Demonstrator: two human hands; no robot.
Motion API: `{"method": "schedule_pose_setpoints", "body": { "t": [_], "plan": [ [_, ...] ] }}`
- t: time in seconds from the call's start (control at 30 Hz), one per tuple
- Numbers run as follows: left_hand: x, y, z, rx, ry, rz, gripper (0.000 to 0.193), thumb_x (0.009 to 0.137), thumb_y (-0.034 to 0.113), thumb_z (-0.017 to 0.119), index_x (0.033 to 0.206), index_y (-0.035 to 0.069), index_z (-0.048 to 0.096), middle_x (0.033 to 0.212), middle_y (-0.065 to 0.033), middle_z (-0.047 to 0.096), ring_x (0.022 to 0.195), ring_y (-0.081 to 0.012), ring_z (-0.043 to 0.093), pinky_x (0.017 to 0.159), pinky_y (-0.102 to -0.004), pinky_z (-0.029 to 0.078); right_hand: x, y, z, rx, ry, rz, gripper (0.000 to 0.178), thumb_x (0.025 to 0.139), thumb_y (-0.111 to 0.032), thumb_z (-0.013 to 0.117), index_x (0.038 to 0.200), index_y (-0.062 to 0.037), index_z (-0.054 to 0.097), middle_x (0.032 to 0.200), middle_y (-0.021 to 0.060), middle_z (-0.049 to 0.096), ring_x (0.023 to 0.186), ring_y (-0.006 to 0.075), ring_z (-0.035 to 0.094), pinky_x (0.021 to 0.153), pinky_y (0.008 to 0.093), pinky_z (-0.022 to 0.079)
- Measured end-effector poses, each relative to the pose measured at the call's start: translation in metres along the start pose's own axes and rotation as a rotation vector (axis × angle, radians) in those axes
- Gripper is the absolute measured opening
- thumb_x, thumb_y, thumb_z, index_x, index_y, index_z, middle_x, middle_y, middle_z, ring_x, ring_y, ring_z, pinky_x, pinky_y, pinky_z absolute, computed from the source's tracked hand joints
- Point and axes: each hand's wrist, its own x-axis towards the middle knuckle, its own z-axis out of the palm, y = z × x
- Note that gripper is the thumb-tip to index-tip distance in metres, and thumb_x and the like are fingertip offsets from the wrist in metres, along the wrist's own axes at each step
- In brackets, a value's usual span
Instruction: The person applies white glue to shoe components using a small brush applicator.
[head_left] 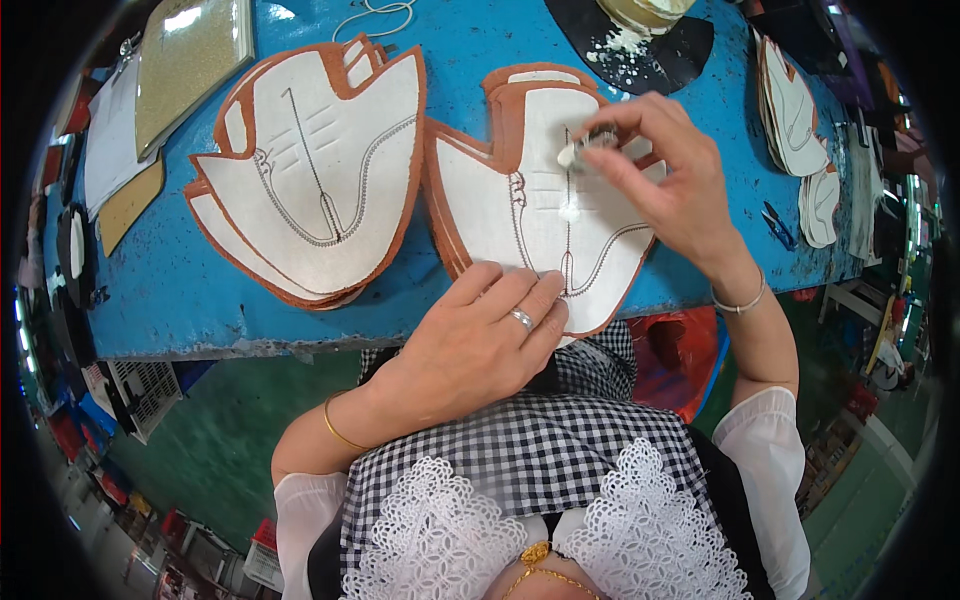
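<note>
My right hand (670,165) pinches a small dark brush-like tool (601,134) with a white-coated tip. It is held over the right stack of shoe-upper pieces (500,215), white on the upward side with brown edges and grey stitching. A white smear (570,212) lies on the centre line of the top piece. My left hand (490,330) rests on that stack's near edge, fingers laid flat and holding nothing. To the left lies a similar stack of shoe-upper pieces (335,190), which neither hand touches.
At the back, a round container (645,14) of white paste stands on a black sheet (690,60) dotted with crumbs. Blue-handled pliers (778,226) and more upper pieces (795,110) lie at the right. A gold folder (190,65) and papers (120,130) are on the blue table's (140,310) left.
</note>
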Motion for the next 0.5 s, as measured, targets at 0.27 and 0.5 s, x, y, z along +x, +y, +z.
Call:
{"method": "schedule_pose_setpoints", "body": {
  "t": [0.27, 0.5],
  "plan": [
    [0.011, 0.001, 0.000, 0.061, 0.009, -0.009, 0.029, 0.077, 0.012, 0.063, 0.105, 0.004, 0.069, 0.097, -0.0071, 0.062, 0.087, -0.0208, 0.060, 0.080, -0.0370, 0.047, -0.026, -0.017, -0.016, 0.190, -0.071, 0.072, 0.016, 0.083, -0.011, 0.076, 0.096, -0.0049, 0.070, 0.088, 0.0042, 0.069, 0.079, 0.0135, 0.062, 0.074, 0.0285, 0.048],
    [0.011, 0.015, -0.036, 0.094, 0.323, 0.171, 0.034, 0.065, 0.017, 0.067, 0.098, 0.016, 0.072, 0.073, 0.0056, 0.048, 0.066, -0.0114, 0.053, 0.071, -0.0323, 0.044, -0.025, 0.011, -0.028, 0.602, 0.195, 0.234, 0.017, 0.099, -0.009, 0.062, 0.114, -0.0004, 0.063, 0.105, 0.0095, 0.072, 0.098, 0.0112, 0.066, 0.089, 0.0267, 0.052]
  ]
}}
